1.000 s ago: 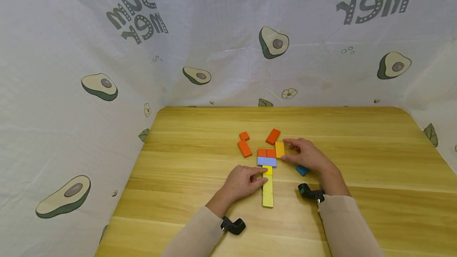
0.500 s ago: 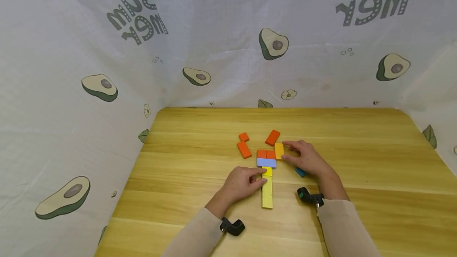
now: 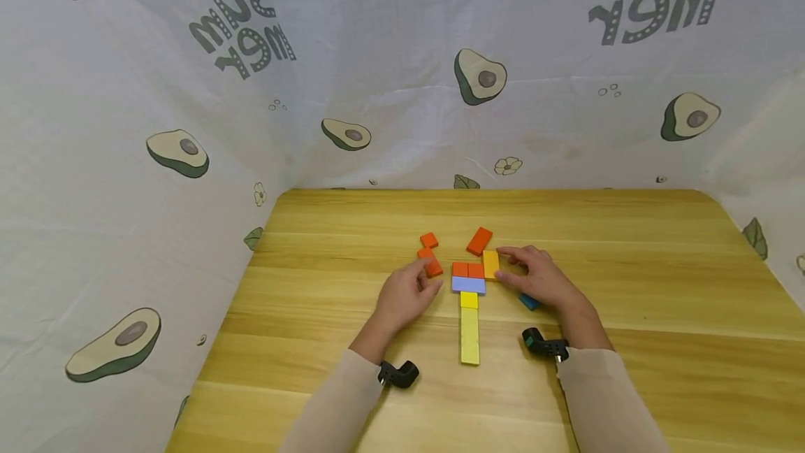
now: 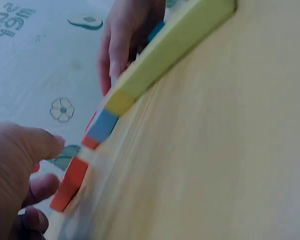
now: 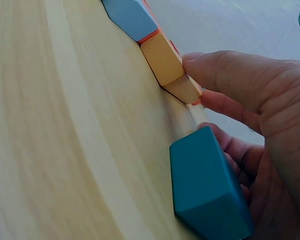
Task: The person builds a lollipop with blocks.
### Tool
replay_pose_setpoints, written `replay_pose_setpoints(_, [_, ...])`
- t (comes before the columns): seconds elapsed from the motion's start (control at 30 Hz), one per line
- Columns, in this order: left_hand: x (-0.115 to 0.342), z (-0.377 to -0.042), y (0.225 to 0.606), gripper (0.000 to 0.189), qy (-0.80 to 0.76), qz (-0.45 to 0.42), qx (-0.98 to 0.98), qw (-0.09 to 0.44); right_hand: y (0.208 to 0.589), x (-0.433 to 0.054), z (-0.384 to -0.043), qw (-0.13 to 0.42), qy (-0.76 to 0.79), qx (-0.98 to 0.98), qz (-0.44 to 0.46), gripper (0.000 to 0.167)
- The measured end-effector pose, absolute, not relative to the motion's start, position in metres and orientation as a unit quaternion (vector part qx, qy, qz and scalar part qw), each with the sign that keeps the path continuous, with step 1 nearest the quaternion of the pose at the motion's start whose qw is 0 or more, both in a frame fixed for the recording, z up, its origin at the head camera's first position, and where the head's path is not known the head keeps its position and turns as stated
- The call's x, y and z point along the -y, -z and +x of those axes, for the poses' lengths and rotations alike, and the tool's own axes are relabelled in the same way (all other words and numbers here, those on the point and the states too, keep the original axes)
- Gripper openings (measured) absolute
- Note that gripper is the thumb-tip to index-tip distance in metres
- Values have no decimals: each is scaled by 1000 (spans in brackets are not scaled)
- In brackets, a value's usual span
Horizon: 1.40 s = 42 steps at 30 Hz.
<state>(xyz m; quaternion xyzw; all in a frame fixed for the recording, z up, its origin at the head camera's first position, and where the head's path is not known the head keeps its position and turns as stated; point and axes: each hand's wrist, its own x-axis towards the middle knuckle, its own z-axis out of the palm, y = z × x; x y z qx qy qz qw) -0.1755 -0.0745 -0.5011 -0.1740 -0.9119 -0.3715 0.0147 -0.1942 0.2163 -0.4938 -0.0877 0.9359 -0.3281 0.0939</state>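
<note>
Left hand: fingers loosely bent, not closed on anything; forefinger over an orange block at the left, thumb near its near end. Contact cannot be told.

Right hand: thumb and forefinger touching the right side of an amber block; whether they pinch or merely steady it cannot be told.

Laid group, centre of the table, flat, far to near: two orange squares side by side, a light-blue block, a yellow square, a pale yellow strip. The amber block lies just right of the squares.

Loose pieces: a small orange square at far left; a red-orange block at the far side; a blue block at right, partly beneath the right hand.

Step in hand, as judged: fitting pieces edge to edge, the amber block being steadied. The next move appears to call for a light left-hand pinch on the orange block's sides, leaving the laid row undisturbed.
</note>
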Motion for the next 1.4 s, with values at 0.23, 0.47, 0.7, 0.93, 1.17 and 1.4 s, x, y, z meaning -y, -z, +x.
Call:
replay_pose_setpoints(0.23, [82, -200, 498, 70, 283, -112, 952, -21, 494, -217, -195, 94, 329, -935, -88, 63])
replay_pose_setpoints(0.47, [87, -207, 494, 67, 290, -114, 948, -58, 492, -215, -195, 94, 335, -934, -85, 64])
replay_pose_setpoints(0.7, [101, -214, 491, 63, 336, -105, 933, -77, 492, -216, -195, 97, 337, -933, -81, 63])
replay_pose_setpoints(0.93, [107, -227, 489, 64, 335, -127, 929, -88, 493, -217, -193, 100, 342, -931, -75, 63])
replay_pose_setpoints(1.17, [100, -230, 492, 66, 313, -179, 928, -97, 493, -216, -193, 100, 342, -931, -73, 64])
replay_pose_setpoints(1.4, [94, -227, 495, 57, 296, -211, 928, -82, 492, -217, -194, 100, 342, -932, -71, 64])
